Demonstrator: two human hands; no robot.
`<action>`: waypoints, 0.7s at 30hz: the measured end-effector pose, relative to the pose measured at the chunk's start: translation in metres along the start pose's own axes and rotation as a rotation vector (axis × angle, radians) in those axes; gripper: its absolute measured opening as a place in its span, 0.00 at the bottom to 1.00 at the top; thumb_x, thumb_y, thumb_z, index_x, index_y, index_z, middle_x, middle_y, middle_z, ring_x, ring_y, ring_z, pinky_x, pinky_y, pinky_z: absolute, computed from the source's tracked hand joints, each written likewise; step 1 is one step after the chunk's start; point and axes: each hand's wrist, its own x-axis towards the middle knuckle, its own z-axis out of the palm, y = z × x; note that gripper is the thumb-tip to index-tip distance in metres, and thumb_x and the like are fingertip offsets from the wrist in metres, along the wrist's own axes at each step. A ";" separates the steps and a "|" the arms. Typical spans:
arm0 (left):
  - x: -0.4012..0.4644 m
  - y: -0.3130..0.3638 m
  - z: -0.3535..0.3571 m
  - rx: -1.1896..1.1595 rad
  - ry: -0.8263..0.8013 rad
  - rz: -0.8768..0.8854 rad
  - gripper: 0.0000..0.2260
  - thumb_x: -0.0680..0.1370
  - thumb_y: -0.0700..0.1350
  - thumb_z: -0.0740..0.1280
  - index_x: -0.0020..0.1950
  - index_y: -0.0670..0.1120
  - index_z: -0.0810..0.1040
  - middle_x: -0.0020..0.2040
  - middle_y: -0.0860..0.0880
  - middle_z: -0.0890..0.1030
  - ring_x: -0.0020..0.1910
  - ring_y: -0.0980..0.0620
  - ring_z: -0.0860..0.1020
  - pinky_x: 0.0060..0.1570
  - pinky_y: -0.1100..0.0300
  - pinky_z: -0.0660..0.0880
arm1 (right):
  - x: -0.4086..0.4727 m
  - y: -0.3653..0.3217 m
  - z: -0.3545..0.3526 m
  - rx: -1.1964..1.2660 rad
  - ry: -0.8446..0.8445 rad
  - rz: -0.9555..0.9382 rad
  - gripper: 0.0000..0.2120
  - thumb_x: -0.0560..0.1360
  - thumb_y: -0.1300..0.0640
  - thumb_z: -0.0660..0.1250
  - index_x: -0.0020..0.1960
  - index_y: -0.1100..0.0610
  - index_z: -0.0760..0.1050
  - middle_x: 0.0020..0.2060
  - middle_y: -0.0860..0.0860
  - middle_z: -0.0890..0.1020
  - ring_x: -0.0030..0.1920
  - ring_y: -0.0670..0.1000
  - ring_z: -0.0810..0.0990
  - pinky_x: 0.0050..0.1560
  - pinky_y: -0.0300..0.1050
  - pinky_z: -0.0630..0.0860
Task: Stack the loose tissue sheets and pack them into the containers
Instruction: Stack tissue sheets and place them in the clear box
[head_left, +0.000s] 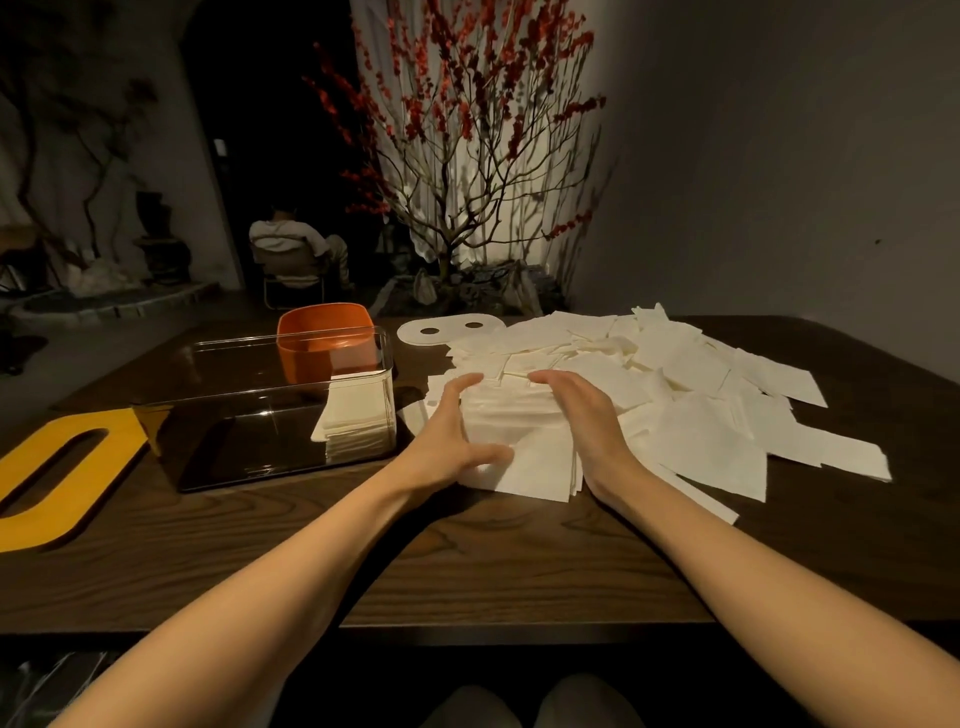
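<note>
A rough stack of white tissue sheets (519, 441) lies on the dark wooden table in front of me. My left hand (447, 431) presses its left side, fingers nearly straight, thumb at the near edge. My right hand (587, 415) presses the right side the same way. A wide heap of loose tissue sheets (675, 374) spreads behind and to the right. To the left stands a clear plastic container (249, 415) with a neat pile of packed tissues (358, 415) in its right end. An orange container (327, 338) stands behind it.
A yellow lid with an oval slot (57, 478) lies at the far left. A white lid with two holes (441, 330) lies behind the heap. The table's front edge (467, 623) is near me. A person sits on a chair far behind, beside a red-blossomed branch arrangement.
</note>
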 end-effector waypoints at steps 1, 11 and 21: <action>-0.001 0.000 -0.001 0.014 0.022 0.019 0.35 0.72 0.37 0.74 0.73 0.52 0.59 0.61 0.54 0.69 0.55 0.58 0.71 0.46 0.77 0.69 | 0.000 -0.001 0.001 0.009 -0.005 -0.011 0.11 0.80 0.56 0.60 0.54 0.57 0.80 0.50 0.43 0.81 0.53 0.39 0.76 0.50 0.28 0.70; -0.003 -0.007 0.001 -0.054 0.170 0.098 0.33 0.70 0.43 0.76 0.68 0.52 0.61 0.61 0.53 0.69 0.56 0.60 0.72 0.48 0.72 0.73 | -0.002 0.003 0.001 -0.007 0.020 0.077 0.16 0.81 0.48 0.57 0.63 0.53 0.75 0.60 0.48 0.76 0.62 0.50 0.72 0.67 0.49 0.68; -0.003 -0.006 -0.001 -0.207 0.102 -0.020 0.43 0.72 0.40 0.74 0.76 0.50 0.48 0.57 0.59 0.69 0.52 0.63 0.71 0.51 0.70 0.71 | -0.002 0.003 0.010 -0.034 -0.085 0.078 0.15 0.81 0.44 0.55 0.66 0.46 0.65 0.66 0.45 0.68 0.66 0.46 0.66 0.69 0.45 0.61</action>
